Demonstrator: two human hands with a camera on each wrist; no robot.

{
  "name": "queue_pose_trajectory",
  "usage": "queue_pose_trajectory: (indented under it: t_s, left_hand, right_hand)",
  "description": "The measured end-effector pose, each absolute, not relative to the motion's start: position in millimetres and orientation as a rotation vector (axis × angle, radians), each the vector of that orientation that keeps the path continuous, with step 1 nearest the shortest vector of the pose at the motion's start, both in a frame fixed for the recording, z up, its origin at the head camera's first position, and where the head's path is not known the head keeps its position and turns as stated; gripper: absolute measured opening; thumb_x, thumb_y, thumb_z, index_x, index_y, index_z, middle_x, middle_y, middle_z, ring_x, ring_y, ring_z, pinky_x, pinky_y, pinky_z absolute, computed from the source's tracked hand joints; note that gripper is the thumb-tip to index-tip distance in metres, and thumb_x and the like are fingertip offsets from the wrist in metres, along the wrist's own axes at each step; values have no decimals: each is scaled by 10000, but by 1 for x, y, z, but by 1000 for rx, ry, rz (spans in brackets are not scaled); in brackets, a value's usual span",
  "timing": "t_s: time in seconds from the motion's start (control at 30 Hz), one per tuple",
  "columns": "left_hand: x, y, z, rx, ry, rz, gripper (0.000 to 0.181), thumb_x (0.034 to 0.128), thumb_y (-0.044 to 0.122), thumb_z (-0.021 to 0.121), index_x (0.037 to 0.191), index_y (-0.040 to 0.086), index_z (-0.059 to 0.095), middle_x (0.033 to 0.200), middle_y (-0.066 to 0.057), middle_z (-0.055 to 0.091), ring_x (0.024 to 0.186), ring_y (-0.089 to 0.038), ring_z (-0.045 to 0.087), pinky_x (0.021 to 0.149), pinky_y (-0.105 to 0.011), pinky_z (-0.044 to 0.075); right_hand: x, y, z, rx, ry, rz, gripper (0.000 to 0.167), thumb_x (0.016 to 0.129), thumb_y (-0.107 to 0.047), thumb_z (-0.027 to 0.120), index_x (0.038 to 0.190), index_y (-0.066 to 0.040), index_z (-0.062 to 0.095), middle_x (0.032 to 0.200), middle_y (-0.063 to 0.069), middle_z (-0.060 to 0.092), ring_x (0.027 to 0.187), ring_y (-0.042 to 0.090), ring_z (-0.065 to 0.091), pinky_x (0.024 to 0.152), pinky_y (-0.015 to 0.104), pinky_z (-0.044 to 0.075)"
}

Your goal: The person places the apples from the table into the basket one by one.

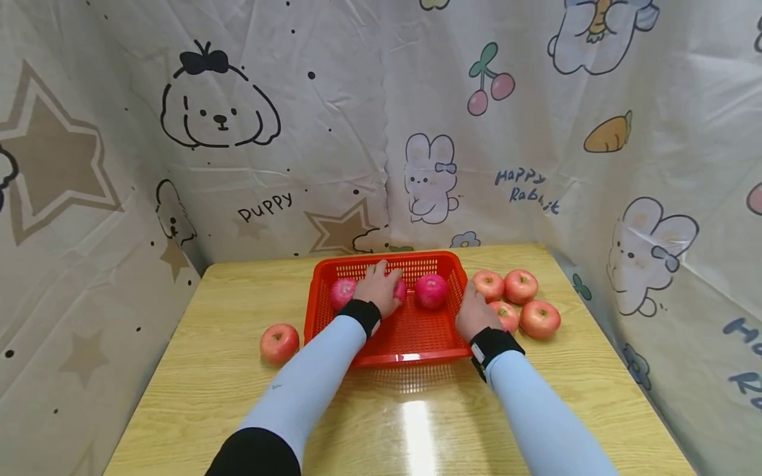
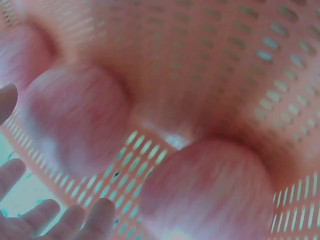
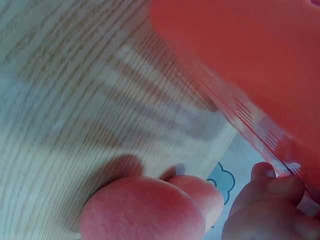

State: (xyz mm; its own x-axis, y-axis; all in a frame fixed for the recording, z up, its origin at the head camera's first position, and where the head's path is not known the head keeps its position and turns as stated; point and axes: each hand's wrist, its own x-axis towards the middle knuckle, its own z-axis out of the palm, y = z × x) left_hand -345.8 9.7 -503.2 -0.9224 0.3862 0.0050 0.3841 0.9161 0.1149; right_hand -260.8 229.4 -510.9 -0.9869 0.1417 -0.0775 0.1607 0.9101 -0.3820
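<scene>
A red plastic basket (image 1: 411, 334) with slotted walls stands on the table and holds three apples. My left hand (image 1: 376, 289) reaches into it over the middle apple (image 1: 400, 289), partly covering it. In the left wrist view its fingers (image 2: 42, 215) are spread beside the apples; contact cannot be made out. Another apple (image 1: 342, 293) sits to the left of this hand, and one more apple (image 1: 431, 291) to the right. My right hand (image 1: 473, 314) grips the basket's right rim, fingers (image 3: 285, 189) curled at the edge. Just right of it lies a loose apple (image 1: 505, 316).
More apples (image 1: 520, 286) cluster on the table outside the basket's right side. A single apple (image 1: 279, 344) lies to the basket's left. The wooden table (image 1: 220, 390) is bordered at the back and sides by a printed cloth (image 1: 333, 165).
</scene>
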Motion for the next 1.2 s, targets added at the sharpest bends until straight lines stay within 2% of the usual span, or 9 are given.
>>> queue_pose_trajectory:
  t_s: [0.13,0.37,0.53,0.7,0.9,1.07,1.2]
  left_hand:
    - [-338,-7,-484,599,3077,230,669,894,360,756,1498,225,501,1570,-146,347,1397,-362,356,1024,-548,457]
    - [-307,-46,-450,627,3078,246,628,916,373,726,1473,168,521,1517,-160,419,1343,-376,420,982,-547,490]
    - [-290,-81,-441,619,3098,255,634,926,380,710,1481,145,513,1499,-182,434,1339,-387,423,1004,-553,473]
    - [-274,-124,-451,530,3109,373,620,921,349,717,1462,113,525,1485,-222,439,1324,-418,432,1005,-588,458]
    - [-255,-167,-474,398,3143,452,569,932,302,682,1436,78,541,1473,-262,442,1308,-460,437,1015,-634,423]
    - [-243,-185,-493,382,3210,444,492,939,213,619,1400,51,567,1449,-280,464,1295,-481,449,994,-650,423]
    - [-238,-193,-510,340,3228,397,513,920,229,666,1396,62,577,1453,-285,457,1300,-495,434,973,-658,432]
  right_hand:
    - [-259,227,-506,241,3013,-614,717,992,-100,490,1578,74,113,1339,336,519,871,385,645,835,527,548]
    - [-259,224,-506,293,2972,-646,708,1020,-139,480,1590,44,103,1396,324,482,901,392,631,870,556,539]
    - [-259,223,-509,302,2978,-642,712,1010,-126,494,1584,52,114,1387,330,488,888,392,635,850,548,550]
    - [-258,221,-509,305,2963,-651,713,1007,-125,498,1584,47,116,1373,325,489,884,386,628,858,553,547]
    - [-257,221,-503,286,2963,-644,693,1016,-134,471,1582,52,116,1344,319,522,954,397,634,891,552,535]
    - [-256,222,-499,282,2956,-644,707,1023,-145,473,1588,50,95,1311,318,529,905,390,634,861,540,548]
    - [-255,223,-501,292,2936,-656,709,1029,-151,463,1593,43,80,1341,320,511,915,385,627,871,547,542]
